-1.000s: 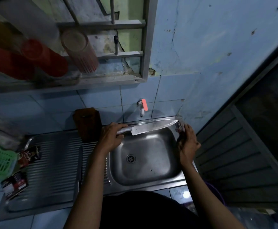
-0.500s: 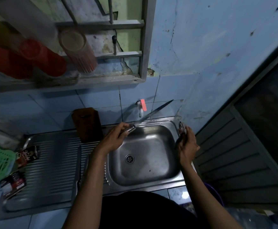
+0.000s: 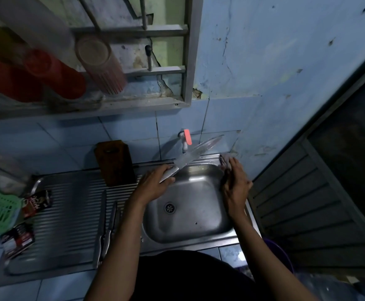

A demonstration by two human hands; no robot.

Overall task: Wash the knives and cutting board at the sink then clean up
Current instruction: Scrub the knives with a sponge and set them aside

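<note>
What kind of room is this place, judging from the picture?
Most likely a small home kitchen. A steel sink with a ribbed drainboard sits under a wall tap on blue tiles, knives lie on the drainboard, and cups stand on a shelf above.

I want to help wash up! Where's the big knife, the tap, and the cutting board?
big knife [image 3: 195, 154], head view, middle of the blade.
tap [image 3: 186, 139], head view, its orange handle.
cutting board [image 3: 116, 162], head view, centre of its dark face.
</note>
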